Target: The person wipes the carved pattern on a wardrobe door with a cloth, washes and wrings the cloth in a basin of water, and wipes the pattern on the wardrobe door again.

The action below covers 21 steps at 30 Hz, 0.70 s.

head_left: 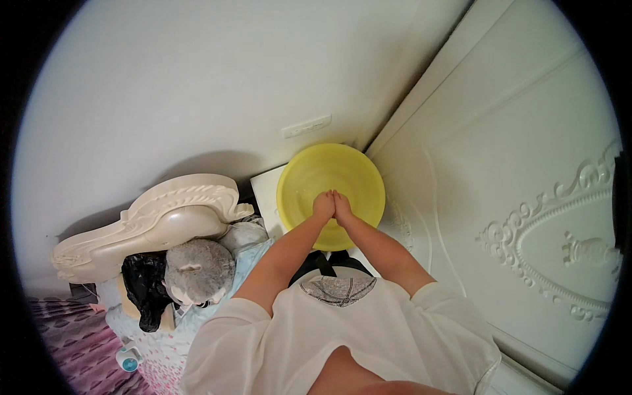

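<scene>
1. Meeting over the yellow basin, the left hand and the right hand were side by side and touching, both arms stretched out from the body.
2. The fingers looked drawn in against each other, but they showed too small to settle it — I could not tell whether either hand was closed, or gripping anything between the two.
3. The step in hand, as I judged it, was work done with the paired hands inside the basin's outline; whether the basin held water could not be told.
4. Any next move seemed to call for the hands acting together, within reach of the basin's floor and clear of its rim.
5. The basin was just beyond the body, near the corner of the room, and seemed to stand on a white desk, whose corner showed on its left.
6. Beyond it rose a pale wall with a socket strip; on the right was a white panel with raised scrollwork.
7. On the left stood a bed with a cream headboard — on the bedding lay a grey plush thing and a black bag, with a purple curtain at the near left.
</scene>
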### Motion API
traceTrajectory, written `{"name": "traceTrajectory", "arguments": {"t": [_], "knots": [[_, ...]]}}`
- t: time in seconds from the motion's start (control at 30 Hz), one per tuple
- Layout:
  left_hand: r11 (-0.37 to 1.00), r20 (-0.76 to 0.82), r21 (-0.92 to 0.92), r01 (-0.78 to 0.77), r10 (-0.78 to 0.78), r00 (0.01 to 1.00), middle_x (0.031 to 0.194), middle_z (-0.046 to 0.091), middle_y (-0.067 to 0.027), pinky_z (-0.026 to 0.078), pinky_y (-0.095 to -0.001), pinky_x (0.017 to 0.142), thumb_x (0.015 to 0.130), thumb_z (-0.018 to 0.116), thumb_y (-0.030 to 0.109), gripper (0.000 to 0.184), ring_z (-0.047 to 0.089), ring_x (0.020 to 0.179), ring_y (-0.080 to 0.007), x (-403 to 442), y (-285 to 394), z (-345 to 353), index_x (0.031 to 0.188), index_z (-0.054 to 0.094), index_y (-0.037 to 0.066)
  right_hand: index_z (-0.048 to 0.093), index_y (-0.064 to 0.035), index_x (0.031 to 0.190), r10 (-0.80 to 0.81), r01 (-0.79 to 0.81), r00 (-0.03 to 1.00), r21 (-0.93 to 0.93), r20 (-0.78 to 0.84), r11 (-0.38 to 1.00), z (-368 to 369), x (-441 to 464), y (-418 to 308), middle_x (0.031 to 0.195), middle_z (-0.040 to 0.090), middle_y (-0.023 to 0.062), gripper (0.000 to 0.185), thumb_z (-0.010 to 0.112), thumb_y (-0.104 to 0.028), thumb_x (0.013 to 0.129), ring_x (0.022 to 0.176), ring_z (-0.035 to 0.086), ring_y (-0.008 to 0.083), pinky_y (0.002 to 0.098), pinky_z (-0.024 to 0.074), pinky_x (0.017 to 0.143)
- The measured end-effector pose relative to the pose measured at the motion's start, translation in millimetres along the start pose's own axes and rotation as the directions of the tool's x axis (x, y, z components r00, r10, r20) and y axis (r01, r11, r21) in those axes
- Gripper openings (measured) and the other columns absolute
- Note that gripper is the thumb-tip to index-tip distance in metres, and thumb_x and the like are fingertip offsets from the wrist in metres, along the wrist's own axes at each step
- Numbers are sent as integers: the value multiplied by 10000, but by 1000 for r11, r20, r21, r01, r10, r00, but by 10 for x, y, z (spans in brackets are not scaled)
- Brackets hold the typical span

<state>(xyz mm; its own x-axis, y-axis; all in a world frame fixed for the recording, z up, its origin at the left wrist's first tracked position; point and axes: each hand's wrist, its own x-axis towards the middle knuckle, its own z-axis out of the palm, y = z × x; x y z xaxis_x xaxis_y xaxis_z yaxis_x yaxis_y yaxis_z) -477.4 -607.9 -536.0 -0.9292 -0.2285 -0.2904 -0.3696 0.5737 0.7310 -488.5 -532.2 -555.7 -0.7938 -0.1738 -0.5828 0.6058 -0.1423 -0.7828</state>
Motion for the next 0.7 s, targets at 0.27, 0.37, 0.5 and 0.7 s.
{"name": "traceTrajectory", "arguments": {"t": [0.27,0.37,0.5,0.7], "knots": [[991,-87,-137,-7,-5,996,761,572,-255,438,-463,660,910,378,305,414,558,709,-396,-37,-4,-3,823,565,-54,578,-10,802,-14,6,999,-227,-33,974,-69,133,65,641,549,111,452,345,-374,934,493,495,208,352,378,439],[977,-169,-195,90,-124,978,717,561,-201,444,-378,615,882,476,309,357,548,634,-309,-70,41,-100,852,550,-39,572,-1,834,-178,139,979,-320,-97,937,-137,132,-7,713,560,123,417,402,-372,919,589,526,218,357,405,521],[707,-38,-668,232,-344,938,844,573,-131,432,-347,637,816,603,164,277,536,719,-228,32,-72,-66,1019,508,2,523,-50,873,-55,-3,994,-553,-89,833,-194,59,-401,760,532,49,294,525,-344,882,683,511,145,281,405,614],[490,293,-828,272,-35,955,927,553,-90,422,-279,648,743,685,83,599,528,834,-157,21,20,-492,1238,351,46,536,-52,932,-3,60,974,-245,225,968,-455,-53,-639,821,554,23,267,644,-266,815,756,523,129,262,404,671]]}}
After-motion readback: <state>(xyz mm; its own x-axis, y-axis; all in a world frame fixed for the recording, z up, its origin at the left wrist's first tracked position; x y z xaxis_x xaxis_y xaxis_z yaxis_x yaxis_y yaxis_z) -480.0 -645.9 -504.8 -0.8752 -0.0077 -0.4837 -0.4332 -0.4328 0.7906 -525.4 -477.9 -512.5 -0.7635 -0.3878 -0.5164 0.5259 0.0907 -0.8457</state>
